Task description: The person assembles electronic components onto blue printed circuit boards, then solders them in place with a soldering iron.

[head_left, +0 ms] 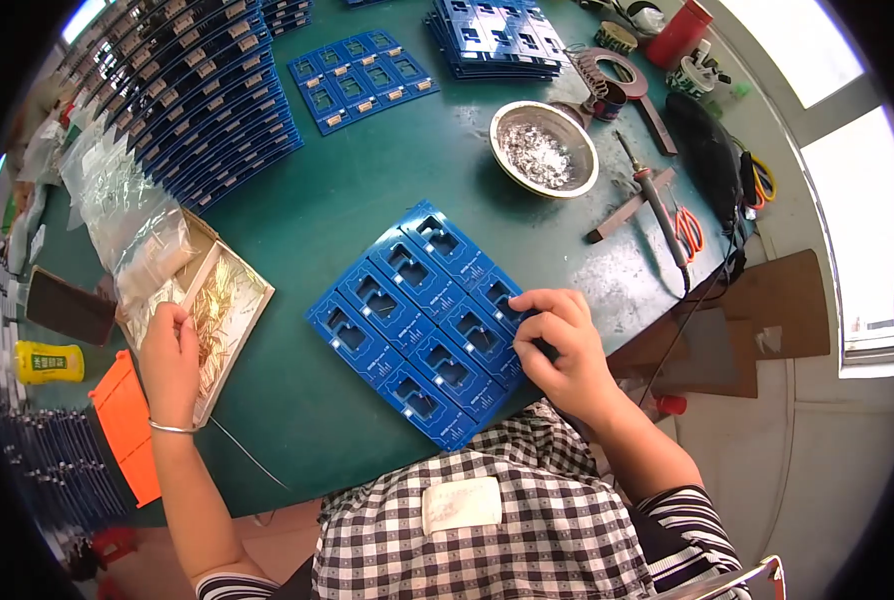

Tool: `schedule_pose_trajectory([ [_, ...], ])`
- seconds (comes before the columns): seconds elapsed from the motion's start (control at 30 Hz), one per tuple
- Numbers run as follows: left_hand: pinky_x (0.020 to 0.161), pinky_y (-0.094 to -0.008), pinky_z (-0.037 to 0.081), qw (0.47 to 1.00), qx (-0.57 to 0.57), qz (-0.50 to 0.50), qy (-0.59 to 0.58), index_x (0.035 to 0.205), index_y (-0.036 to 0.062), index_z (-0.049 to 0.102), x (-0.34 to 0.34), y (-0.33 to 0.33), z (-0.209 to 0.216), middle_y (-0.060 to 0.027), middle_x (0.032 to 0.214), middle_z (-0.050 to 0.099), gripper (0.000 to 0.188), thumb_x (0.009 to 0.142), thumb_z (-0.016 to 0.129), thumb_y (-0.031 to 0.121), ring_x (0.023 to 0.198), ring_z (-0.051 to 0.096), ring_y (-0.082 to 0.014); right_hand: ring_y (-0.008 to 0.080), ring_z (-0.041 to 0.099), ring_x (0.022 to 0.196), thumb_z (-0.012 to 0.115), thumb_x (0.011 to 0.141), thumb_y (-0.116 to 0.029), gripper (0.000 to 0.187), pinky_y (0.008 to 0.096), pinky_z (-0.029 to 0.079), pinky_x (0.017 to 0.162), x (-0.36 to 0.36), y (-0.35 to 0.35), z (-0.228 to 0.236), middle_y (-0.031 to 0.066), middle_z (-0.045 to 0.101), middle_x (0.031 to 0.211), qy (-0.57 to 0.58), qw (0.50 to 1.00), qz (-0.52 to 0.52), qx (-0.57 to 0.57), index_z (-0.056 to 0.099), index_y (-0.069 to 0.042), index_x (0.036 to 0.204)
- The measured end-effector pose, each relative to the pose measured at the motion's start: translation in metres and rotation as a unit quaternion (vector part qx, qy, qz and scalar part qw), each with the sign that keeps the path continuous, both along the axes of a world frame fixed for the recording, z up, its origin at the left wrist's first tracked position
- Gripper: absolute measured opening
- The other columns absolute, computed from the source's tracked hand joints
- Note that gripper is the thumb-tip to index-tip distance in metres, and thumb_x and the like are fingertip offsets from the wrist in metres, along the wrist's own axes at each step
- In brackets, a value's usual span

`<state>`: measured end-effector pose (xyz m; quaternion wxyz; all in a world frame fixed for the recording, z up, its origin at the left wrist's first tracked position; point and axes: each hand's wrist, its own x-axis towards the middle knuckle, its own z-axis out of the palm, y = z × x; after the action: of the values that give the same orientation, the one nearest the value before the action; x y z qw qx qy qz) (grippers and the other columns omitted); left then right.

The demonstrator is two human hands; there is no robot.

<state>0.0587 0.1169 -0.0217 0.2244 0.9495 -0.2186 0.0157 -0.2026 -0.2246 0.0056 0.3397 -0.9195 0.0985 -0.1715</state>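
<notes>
A blue circuit board panel [417, 320] with several square cut-outs lies tilted on the green table before me. My right hand [564, 355] is at its right edge, fingers curled in a pinch over the board; anything between the fingertips is too small to make out. On the left, my left hand [174, 362] reaches into a shallow cardboard box [235, 350] holding thin gold-coloured pins [222, 305]. Its thumb and fingers are pressed together at the pins, and what they grip is hidden.
Tall stacks of blue boards [217, 110] rise at the far left, beside clear plastic bags [132, 210]. A metal bowl [544, 150] of silvery scraps, a soldering iron [660, 215] and a tape roll [617, 72] lie right. An orange sheet [127, 425] sits by my left forearm.
</notes>
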Motion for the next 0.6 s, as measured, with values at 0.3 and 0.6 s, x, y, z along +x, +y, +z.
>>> schedule_pose_trajectory([
  [0.3,0.064,-0.0206,0.044,0.968,-0.223,0.022,0.115,0.109,0.0,0.059,0.008,0.015,-0.019,-0.0007,0.09,0.059,0.018,0.092,0.053,-0.001,0.072,0.054,-0.0059,0.03,0.048,0.105,0.068,0.071,-0.007,0.013,0.0431,0.036,0.092,0.004,0.005,-0.005,0.0033,0.057,0.116,0.021,0.996,0.018,-0.089,0.061,-0.013,0.079],
  [0.6,0.052,-0.0173,0.042,0.917,-0.29,0.098,0.255,0.106,0.0009,0.059,0.005,0.021,-0.01,-0.0022,0.091,0.061,0.014,0.092,0.057,0.004,0.06,0.048,-0.0031,0.0246,0.05,0.105,0.066,0.068,-0.01,0.015,0.0433,0.031,0.094,0.007,0.019,0.004,0.0005,0.058,0.111,0.008,0.979,0.02,-0.204,0.059,-0.015,0.08],
])
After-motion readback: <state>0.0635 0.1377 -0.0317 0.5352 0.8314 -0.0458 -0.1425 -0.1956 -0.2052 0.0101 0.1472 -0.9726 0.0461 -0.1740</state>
